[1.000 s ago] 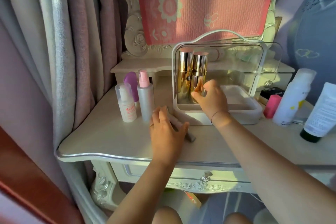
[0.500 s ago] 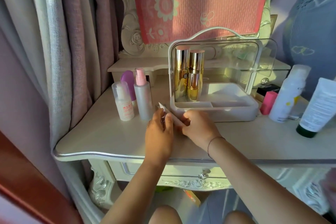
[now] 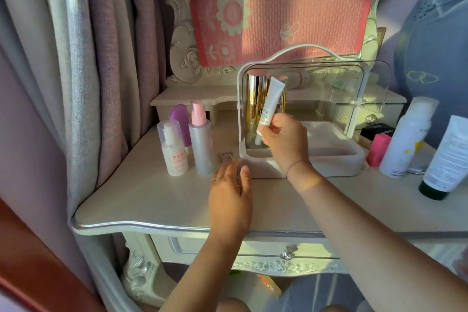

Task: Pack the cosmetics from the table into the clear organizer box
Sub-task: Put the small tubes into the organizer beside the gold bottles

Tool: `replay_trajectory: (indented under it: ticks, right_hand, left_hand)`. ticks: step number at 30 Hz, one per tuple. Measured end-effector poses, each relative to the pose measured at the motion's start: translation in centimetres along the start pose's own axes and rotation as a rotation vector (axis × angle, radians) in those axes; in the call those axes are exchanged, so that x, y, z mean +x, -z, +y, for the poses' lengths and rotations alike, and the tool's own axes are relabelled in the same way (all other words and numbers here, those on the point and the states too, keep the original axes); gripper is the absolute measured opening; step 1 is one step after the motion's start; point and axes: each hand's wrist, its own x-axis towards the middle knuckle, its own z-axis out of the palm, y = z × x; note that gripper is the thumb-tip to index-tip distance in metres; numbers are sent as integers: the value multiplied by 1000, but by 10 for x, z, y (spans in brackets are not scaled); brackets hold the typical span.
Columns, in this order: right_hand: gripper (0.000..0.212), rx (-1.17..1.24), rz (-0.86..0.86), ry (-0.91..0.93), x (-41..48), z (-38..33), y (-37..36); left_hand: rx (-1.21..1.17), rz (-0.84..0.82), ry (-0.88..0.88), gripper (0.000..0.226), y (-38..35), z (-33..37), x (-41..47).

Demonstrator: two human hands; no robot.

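Item 1, nearest: left hand, palm down low over the table, fingers loosely spread, holding nothing. Its fingertips reach toward a small clear-capped item lying flat just beyond them; contact cannot be told.

Item 2: right hand, at 1 o'clock from the left hand, closed on a slim white tube. The pinch sits near the cap end, cap pointing down, crimped end tilted up toward 12 o'clock, at the left front of the organizer box.

Handling, judged: the tube looks light and soft-walled. It should dent under a hard squeeze, so a gentle hold on the firmer shoulder by the cap suits it. Smooth plastic may slip.

Item 3: organizer box, clear lid raised, white base tray. Gold bottles stand upright inside at the left, behind the tube. The right part of the tray is bare.

Item 4, at 10 o'clock from the left hand: small white bottle, frosted spray bottle with pink nozzle, purple container behind, all upright and close together.

Item 5, at 3 o'clock from the box: pink item, white spray can, large white tube standing on its dark cap. All not yet packed.
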Motion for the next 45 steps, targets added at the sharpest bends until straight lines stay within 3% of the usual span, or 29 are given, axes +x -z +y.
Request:
replay_trajectory:
  ticks: [3, 8, 22, 26, 34, 36, 38, 41, 45]
  right_hand:
    - [19, -139, 8, 51, 8, 2, -16]
    - [21, -326, -129, -1, 9, 10, -32]
    - [19, -293, -68, 16, 4, 11, -27]
    - [19, -258, -7, 39, -9, 7, -13]
    - [18, 22, 7, 134, -75, 6, 14]
    - [17, 114, -100, 15, -83, 7, 15]
    - [17, 329, -306, -221, -86, 3, 13]
    - [14, 722, -553, -454, -89, -7, 8]
    - [22, 740, -526, -369, -83, -11, 3]
  left_hand:
    - [7, 10, 6, 27, -1, -1, 2]
    - [59, -16, 13, 31, -4, -4, 3]
    - [146, -26, 87, 57, -6, -6, 9]
    - [144, 32, 156, 47, -5, -2, 9]
    - [29, 268, 251, 22, 3, 3, -2]
    - [-55, 328, 292, 26, 9, 3, -10]
    - [-245, 368, 335, 27, 16, 6, -19]
    - [-602, 319, 326, 21, 19, 10, -34]
    - [-828, 160, 278, 18, 17, 12, -41]
